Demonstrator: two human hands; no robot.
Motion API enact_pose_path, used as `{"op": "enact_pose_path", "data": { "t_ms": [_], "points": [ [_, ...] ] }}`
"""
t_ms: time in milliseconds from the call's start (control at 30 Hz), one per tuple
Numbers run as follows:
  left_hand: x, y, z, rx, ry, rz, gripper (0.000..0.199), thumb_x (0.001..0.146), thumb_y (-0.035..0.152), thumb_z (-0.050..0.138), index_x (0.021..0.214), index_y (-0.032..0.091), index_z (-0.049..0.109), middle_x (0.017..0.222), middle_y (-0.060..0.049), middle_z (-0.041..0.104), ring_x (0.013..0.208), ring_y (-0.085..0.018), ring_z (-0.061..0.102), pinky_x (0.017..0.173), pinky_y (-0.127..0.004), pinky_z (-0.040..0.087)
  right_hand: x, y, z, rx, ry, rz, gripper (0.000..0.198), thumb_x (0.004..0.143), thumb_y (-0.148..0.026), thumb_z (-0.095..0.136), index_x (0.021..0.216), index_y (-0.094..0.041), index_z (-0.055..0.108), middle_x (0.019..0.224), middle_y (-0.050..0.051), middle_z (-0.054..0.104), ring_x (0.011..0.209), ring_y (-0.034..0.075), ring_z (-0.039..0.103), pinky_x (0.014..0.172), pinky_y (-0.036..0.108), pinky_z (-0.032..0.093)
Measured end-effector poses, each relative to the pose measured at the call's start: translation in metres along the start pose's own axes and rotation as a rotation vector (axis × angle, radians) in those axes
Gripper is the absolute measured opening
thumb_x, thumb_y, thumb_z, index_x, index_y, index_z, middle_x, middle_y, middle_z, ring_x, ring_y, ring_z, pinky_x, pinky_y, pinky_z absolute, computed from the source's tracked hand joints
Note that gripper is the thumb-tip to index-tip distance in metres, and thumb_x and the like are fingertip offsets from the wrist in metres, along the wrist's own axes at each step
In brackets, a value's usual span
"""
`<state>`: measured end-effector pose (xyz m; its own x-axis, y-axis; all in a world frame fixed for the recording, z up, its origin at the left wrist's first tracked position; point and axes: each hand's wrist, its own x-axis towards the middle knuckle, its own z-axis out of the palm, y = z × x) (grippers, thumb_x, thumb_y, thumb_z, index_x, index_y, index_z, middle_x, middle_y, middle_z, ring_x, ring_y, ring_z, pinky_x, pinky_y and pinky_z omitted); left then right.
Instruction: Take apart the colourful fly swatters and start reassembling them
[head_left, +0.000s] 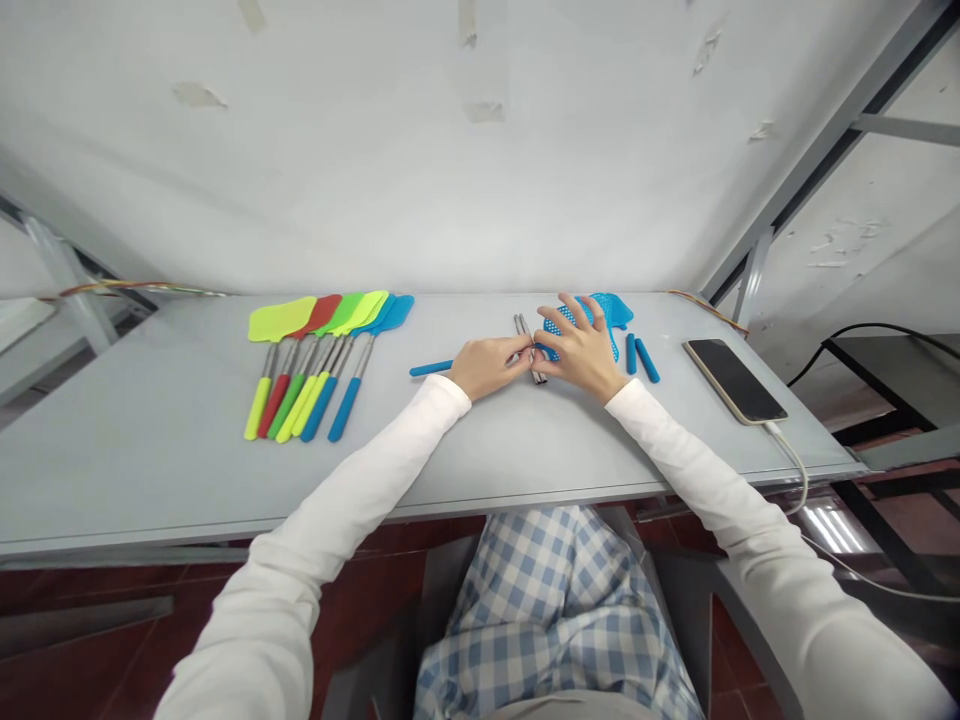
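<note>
A blue handle sticks out to the left from my left hand, whose fingers are closed round its rod. My right hand meets it fingertip to fingertip, thumb and index pinching the neck of a blue perforated fly swatter head; its other fingers are raised. The joint between rod and head is hidden by the fingertips. Metal rods lie on the table under and behind the hands. More blue swatter heads rest just behind my right hand. Two loose blue handle grips lie to its right.
On the left, several fly swatters in yellow, red, green and blue lie side by side on the grey table. A phone with a white cable lies at the right. A white wall stands behind the table.
</note>
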<state>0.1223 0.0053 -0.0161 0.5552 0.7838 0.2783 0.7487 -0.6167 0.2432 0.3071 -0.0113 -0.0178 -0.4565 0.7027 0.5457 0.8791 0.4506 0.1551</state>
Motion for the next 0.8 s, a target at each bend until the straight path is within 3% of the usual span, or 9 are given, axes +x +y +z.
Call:
{"op": "enact_pose_path", "data": {
  "t_ms": [200,367,567,800],
  "points": [
    [0.0,0.0,0.008,0.174,-0.052,0.115,0.036,0.1,0.032,0.025,0.113,0.016,0.054,0.106,-0.01,0.068,0.084,-0.019,0.067,0.064,-0.027,0.041,-0.001,0.003,0.007,0.006,-0.031,-0.063,0.027,0.092,-0.029,0.043,0.103,-0.023,0.067,0.136,0.008,0.056,0.136,0.029,0.039,0.113,0.053,0.025],
    [0.001,0.009,0.016,0.289,0.04,0.075,0.042,0.1,0.026,0.017,0.118,0.014,0.053,0.106,-0.015,0.065,0.093,-0.023,0.064,0.068,-0.031,0.043,0.001,0.004,0.011,0.022,-0.001,-0.032,0.029,0.091,-0.023,0.04,0.105,-0.022,0.066,0.137,0.008,0.055,0.139,0.029,0.036,0.113,0.053,0.023],
    [0.002,0.009,0.016,0.279,0.081,0.038,0.036,0.094,0.017,0.031,0.117,0.02,0.059,0.097,-0.012,0.067,0.093,-0.023,0.061,0.072,-0.033,0.043,0.001,-0.003,0.014,0.038,-0.026,0.09,0.025,0.087,-0.028,0.048,0.101,-0.024,0.068,0.127,0.007,0.061,0.132,0.031,0.04,0.109,0.053,0.021],
    [-0.001,-0.004,0.011,0.253,0.067,0.061,0.037,0.092,0.019,0.033,0.111,0.024,0.064,0.091,-0.009,0.067,0.088,-0.023,0.061,0.068,-0.035,0.04,-0.002,0.005,0.019,0.043,0.013,0.086,0.023,0.083,-0.03,0.049,0.092,-0.025,0.07,0.115,0.005,0.065,0.12,0.032,0.044,0.105,0.053,0.022]
  ]
}}
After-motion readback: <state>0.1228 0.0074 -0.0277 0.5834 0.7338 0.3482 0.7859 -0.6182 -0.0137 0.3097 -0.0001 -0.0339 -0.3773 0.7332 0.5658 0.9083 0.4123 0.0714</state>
